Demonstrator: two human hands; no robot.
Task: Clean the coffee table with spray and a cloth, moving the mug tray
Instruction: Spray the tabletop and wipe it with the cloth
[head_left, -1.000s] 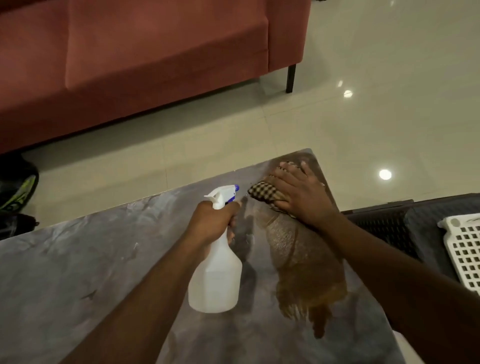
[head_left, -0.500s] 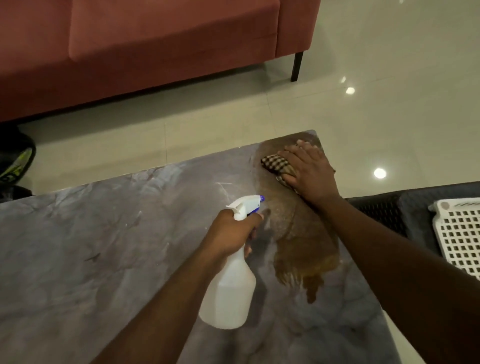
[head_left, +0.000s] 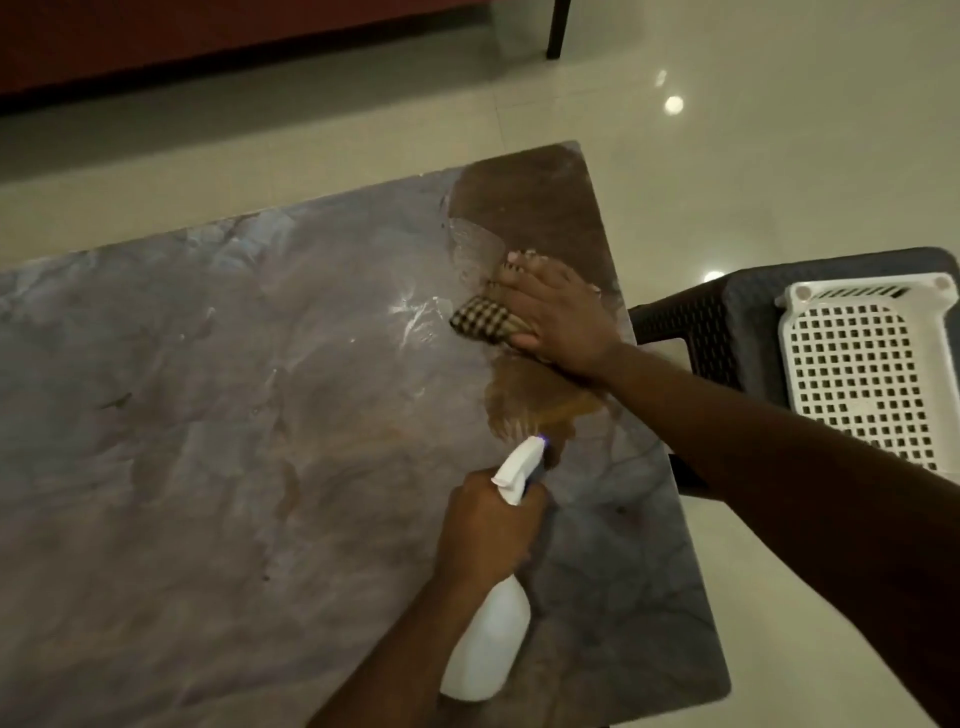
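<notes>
Glossy pale tiled floor (head_left: 779, 156) reflects ceiling lights; a red sofa (head_left: 208, 31) stands behind, a dark wicker chair (head_left: 691, 332) right.

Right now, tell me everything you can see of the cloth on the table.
The cloth is a small checked fabric, dark and light squares, bunched into a wad. It lies flat on the coffee table near its far right corner, at the edge of a darker wet-looking patch. The right hand presses on it with straight fingers and covers most of it; only the left end shows. Nothing else touches it.
</notes>
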